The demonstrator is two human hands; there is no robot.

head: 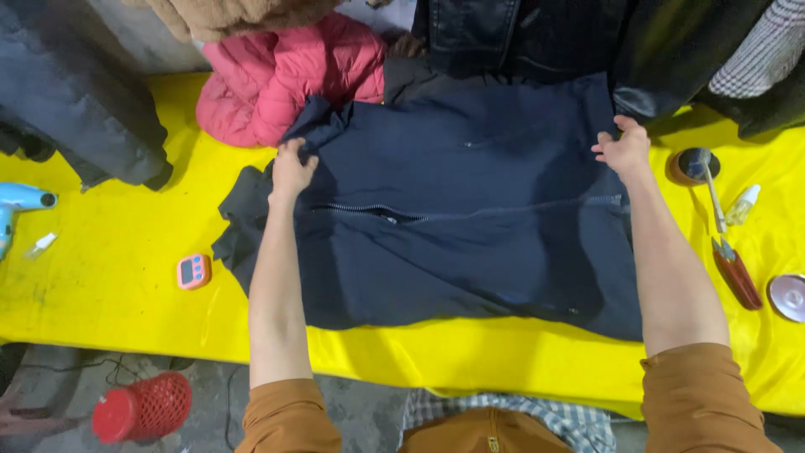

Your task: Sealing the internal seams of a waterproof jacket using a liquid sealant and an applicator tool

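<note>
on the yellow table (101, 277) a navy jacket (470, 226) lies spread flat; left hand (291, 170) pinches its collar edge, right hand (625, 149) grips its far corner, beside a pink coat (285, 75)

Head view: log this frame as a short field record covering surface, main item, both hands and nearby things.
surface: yellow table
main item: navy jacket spread flat, zipper running across it
left hand: gripping the jacket's left edge
right hand: gripping the jacket's right edge
left of jacket: pink timer, blue dryer
right of jacket: red-handled tool, small bottle
behind: pink puffer coat, dark garments
floor: red basket
</note>
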